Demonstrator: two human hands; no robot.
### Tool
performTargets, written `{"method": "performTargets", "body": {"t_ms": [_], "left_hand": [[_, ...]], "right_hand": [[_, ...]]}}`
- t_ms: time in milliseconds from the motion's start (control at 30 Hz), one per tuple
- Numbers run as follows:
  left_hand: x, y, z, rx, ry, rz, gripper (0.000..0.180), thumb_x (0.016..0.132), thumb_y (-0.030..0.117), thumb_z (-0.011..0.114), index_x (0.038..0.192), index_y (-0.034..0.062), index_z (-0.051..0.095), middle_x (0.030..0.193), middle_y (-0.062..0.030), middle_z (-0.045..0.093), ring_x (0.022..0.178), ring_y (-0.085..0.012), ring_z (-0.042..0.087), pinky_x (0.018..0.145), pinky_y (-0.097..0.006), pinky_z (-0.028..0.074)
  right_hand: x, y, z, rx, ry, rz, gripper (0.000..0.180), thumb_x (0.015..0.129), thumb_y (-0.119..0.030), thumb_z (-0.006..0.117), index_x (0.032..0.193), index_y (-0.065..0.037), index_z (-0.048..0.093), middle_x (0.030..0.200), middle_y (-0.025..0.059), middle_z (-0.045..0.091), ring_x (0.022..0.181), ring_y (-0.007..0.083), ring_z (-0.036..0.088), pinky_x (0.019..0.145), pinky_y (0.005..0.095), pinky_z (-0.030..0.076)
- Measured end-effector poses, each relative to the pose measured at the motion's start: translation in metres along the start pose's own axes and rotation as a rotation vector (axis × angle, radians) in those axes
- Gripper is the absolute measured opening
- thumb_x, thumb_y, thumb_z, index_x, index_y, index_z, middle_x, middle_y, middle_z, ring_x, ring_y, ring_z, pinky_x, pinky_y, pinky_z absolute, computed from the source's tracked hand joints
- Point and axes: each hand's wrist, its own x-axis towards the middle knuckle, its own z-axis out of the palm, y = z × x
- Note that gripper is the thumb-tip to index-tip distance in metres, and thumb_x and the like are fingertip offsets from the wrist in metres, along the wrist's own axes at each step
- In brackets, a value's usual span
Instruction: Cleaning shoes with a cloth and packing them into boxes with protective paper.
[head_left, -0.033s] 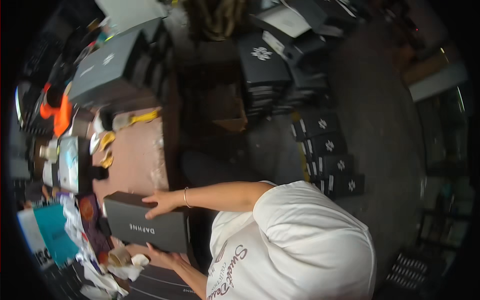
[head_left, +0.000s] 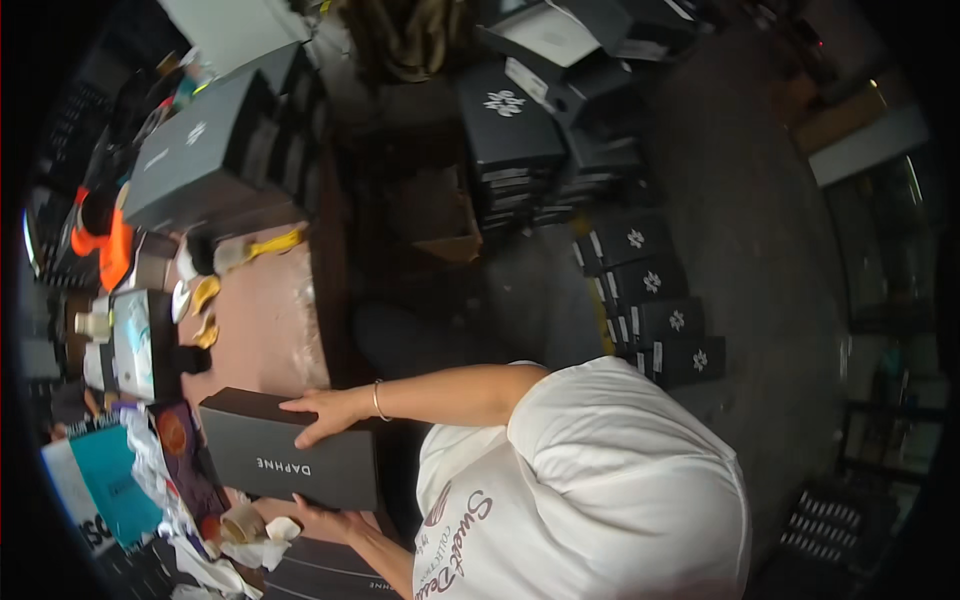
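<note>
A dark grey lidded shoebox [head_left: 290,455], with pale lettering on its broad side, is held between my two hands at the near end of the pinkish worktable [head_left: 265,340]. My right hand [head_left: 330,412], with a thin bracelet at the wrist, grips its upper edge, thumb and fingers spread over the side. From the opposite edge my left hand [head_left: 325,520] supports it, fingers partly hidden behind the box. Close by my left hand lie a roll of tape [head_left: 243,522] and crumpled white paper [head_left: 205,565].
Large grey boxes [head_left: 200,160] are stacked at the table's far end, near a yellow-handled brush [head_left: 262,247]. Stacks of dark shoeboxes [head_left: 515,125] and a row of them [head_left: 655,283] stand on the floor. An open carton [head_left: 440,215] sits beside the table. A teal box [head_left: 118,485] lies left.
The surroundings have shifted slightly left in the view. The shoebox has tipped a little, showing more of its lettered side; both hands keep their hold.
</note>
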Motion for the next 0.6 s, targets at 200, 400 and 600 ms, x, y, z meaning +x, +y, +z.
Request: {"method": "performTargets", "body": {"t_ms": [200,400,600], "left_hand": [[0.006,0.013,0.115,0.331,-0.515,0.149,0.067,0.094,0.049,0.049,0.140,0.0010,0.040,0.136,-0.0147,0.047,0.121,-0.0261,0.048,0.102,-0.039,0.040],[0.031,-0.007,0.199,0.722,-0.859,0.124,0.048,0.098,0.031,0.053,0.137,0.0035,0.047,0.129,-0.0119,0.054,0.100,-0.0156,0.058,0.086,-0.028,0.047],[0.058,-0.022,0.237,0.956,-1.046,0.008,0.049,0.095,0.034,0.058,0.133,0.0035,0.052,0.128,-0.0107,0.057,0.099,-0.0162,0.060,0.088,-0.030,0.047]], "right_hand": [[-0.152,-0.020,-0.077,0.691,0.287,-0.103,0.097,0.080,-0.039,0.070,0.152,-0.008,0.012,0.140,0.0184,0.042,0.128,0.0259,0.043,0.103,0.0367,0.040],[-0.349,0.027,-0.074,1.142,0.950,-0.038,0.047,0.088,-0.043,0.056,0.113,-0.003,0.063,0.106,0.0076,0.066,0.094,0.0156,0.064,0.082,0.0287,0.052],[-0.547,0.131,-0.032,1.136,1.773,0.039,0.055,0.078,-0.049,0.068,0.116,-0.010,0.060,0.112,0.0079,0.062,0.106,0.0222,0.059,0.092,0.0410,0.048]]}}
